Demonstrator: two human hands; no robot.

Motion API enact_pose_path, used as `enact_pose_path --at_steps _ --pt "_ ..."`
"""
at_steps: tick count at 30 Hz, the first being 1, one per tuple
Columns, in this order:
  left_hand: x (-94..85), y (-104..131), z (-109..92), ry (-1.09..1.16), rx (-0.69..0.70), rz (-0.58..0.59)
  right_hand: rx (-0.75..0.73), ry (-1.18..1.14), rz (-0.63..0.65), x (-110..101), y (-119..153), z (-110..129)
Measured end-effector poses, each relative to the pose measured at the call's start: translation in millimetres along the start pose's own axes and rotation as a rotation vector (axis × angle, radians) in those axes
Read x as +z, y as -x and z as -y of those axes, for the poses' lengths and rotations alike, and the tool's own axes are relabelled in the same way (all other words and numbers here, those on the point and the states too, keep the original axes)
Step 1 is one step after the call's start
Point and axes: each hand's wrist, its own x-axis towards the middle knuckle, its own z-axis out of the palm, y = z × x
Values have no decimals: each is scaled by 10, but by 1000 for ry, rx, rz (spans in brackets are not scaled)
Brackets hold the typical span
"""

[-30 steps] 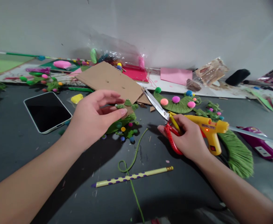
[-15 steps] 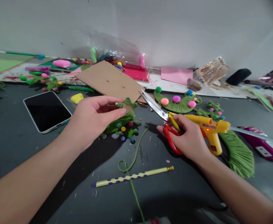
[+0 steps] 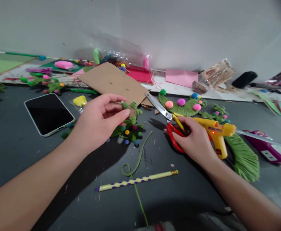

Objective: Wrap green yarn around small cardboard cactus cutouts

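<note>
My left hand (image 3: 99, 123) pinches a small cardboard star (image 3: 132, 112) wrapped in green yarn between thumb and fingers. Below it lies a green leafy piece with small coloured pompoms (image 3: 130, 136). Around the red and yellow handles of the scissors (image 3: 161, 107) are the fingers of my right hand (image 3: 195, 139); the blades look closed and point up and left. Just beyond that hand is a yellow glue gun (image 3: 218, 134) with a lit red light. A loose green yarn strand (image 3: 142, 154) crosses a dotted pencil (image 3: 135, 181) on the dark table.
At the left lies a phone (image 3: 49, 114), with a yellow lump (image 3: 79, 100) in plastic beside it. Cardboard (image 3: 113, 83) sits behind my hands. A yarn-wrapped arc with pompoms (image 3: 187, 107), another green arc (image 3: 244, 157) and a purple box (image 3: 270, 149) are at the right.
The star has turned and tilted in my left hand and shows more of its points. My right hand and the scissors have shifted slightly up and left.
</note>
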Motion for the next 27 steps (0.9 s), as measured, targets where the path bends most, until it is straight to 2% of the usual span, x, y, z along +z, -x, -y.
enact_pose_path --at_steps 2,7,12,17,22,27 --pt "-2 -9 -11 19 -3 -6 -9 2 -7 8 -2 -15" --pt "-32 -48 27 228 -39 -46 -27 4 11 -1 2 -5" --pt "-59 -75 102 227 -23 -39 -90 109 1 -29 28 6" --pt "-51 -45 59 201 -13 -38 -137 326 41 -4 47 24" --pt "-61 2 -5 200 19 -19 -148 423 119 -10 84 121" --pt "-56 -13 -23 229 28 -47 -145 493 199 -162 80 345"
